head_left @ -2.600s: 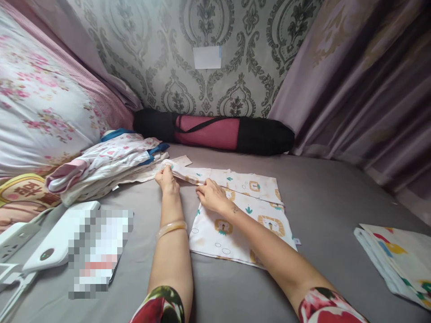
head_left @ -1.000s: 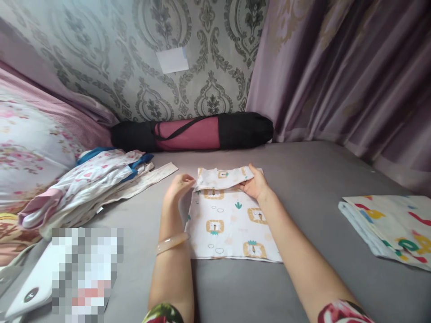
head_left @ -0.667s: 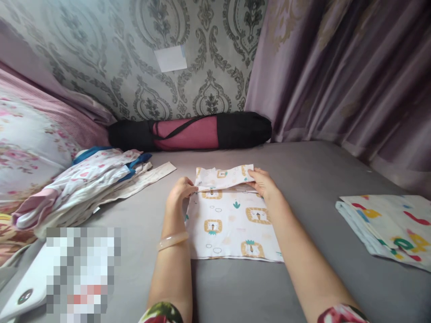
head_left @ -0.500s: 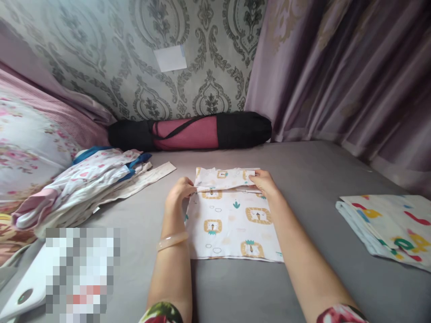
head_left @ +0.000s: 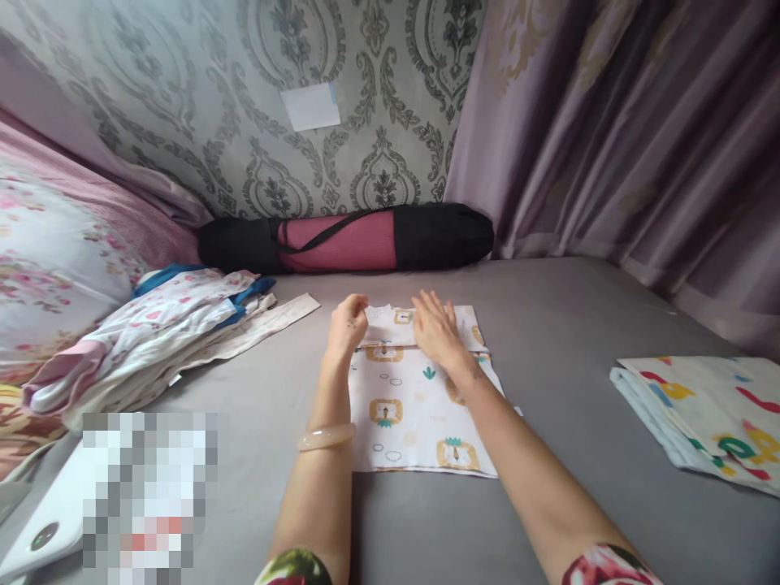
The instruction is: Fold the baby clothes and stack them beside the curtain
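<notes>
R hand (head_left: 436, 327) now spreads over lion-print garment (head_left: 420, 414), ctr frame, pinch gone, fold prob. set; L hand (head_left: 349, 322) curls, grip unclear.

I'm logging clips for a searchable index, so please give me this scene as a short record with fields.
left hand: the left hand has its fingers curled at the left end of the folded strip; grip unclear
right hand: the right hand lies across that strip, fingers extended
cloth: lion-print cloth, far part folded over
surface: grey sheet
to the left: pile of clothes
to the right: folded colourful cloth
behind: black-and-pink bag
worn: pale bangle, left forearm
</notes>
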A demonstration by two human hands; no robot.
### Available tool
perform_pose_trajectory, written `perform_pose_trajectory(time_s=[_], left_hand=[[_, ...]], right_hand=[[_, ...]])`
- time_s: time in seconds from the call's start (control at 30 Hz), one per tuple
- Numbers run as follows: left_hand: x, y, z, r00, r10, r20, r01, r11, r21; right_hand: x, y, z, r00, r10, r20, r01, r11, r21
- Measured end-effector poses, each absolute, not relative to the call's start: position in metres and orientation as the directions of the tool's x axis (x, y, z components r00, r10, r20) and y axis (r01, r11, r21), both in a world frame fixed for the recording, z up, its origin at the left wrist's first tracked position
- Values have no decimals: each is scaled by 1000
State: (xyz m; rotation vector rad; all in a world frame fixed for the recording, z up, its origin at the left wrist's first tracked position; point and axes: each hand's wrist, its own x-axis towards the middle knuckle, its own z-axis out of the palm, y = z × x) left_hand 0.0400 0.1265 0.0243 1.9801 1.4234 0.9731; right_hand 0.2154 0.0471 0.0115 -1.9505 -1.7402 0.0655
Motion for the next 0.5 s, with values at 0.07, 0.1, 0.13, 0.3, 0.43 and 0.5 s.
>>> perform_pose_trajectory(time_s=[0.07,0.1,0.13,0.3,0.43,0.5], left_hand=[[49,122,21,276,925,260,606,-377,700],[53,121,18,314,913,262,627,-406,665],[56,120,15,350,899,263,651,-436,622],[59,120,-7,432,868,247,758,-497,421],[58,120,-18,391,916,92,832,-395,390],[58,119,-19,380,924,42,853,-368,369]], right_hand=[[199,47,9,87,966,242,924,12,-381],[194,47,8,53,975,216,927,33,-373],[189,47,6,26,981,194,929,47,-366],[182,47,-4,-18,990,141,945,63,-322],[183,50,-13,-11,996,84,949,36,-313],[184,51,-15,-11,997,77,951,34,-309]])
